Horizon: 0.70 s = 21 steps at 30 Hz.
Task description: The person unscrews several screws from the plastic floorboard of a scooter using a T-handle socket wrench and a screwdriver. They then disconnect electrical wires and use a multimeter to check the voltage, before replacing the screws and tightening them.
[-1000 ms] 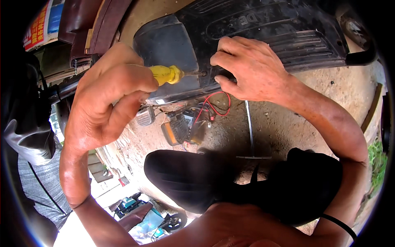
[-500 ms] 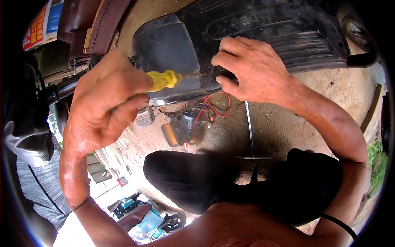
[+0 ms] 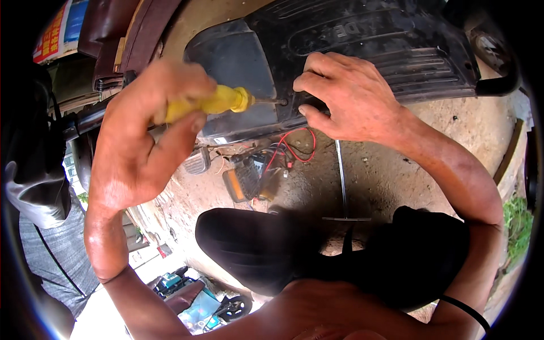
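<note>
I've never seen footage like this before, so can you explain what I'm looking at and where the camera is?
You're looking down through a wide camera worn on a person's head, so straight edges bend. No robot here, just two bare hands. The left hand holds a yellow screwdriver, its tip at a small round spot on a black panel. The right hand seems to rest on that panel. Below, over the ground, is a T-shaped metal tool.

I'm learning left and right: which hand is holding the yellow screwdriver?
The left hand holds the yellow screwdriver; the right hand is at the black panel instead, not on the screwdriver.
</note>
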Each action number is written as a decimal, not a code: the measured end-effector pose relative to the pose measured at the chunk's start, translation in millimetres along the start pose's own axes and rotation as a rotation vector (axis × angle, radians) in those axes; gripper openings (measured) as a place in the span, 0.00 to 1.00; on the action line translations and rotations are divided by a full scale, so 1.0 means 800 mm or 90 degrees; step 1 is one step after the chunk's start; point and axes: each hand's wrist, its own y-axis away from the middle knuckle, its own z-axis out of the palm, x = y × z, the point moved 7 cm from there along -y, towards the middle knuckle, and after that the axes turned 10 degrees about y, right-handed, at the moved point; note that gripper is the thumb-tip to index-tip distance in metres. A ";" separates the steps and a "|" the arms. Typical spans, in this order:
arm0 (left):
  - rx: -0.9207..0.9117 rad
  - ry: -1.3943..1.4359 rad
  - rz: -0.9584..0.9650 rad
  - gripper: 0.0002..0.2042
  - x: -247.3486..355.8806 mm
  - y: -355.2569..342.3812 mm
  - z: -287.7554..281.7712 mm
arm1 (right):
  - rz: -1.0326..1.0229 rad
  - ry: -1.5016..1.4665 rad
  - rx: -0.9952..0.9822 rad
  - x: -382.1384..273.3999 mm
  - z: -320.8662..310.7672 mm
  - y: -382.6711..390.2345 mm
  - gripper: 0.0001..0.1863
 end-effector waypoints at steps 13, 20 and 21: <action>0.019 -0.072 -0.048 0.12 0.004 0.001 0.000 | -0.005 0.011 0.008 0.002 0.003 0.002 0.13; 0.062 -0.077 -0.068 0.12 0.019 0.008 0.001 | -0.003 0.003 0.007 0.000 0.000 0.000 0.12; 0.067 -0.077 -0.108 0.12 0.013 0.007 0.001 | -0.001 0.006 0.006 0.001 0.001 0.001 0.12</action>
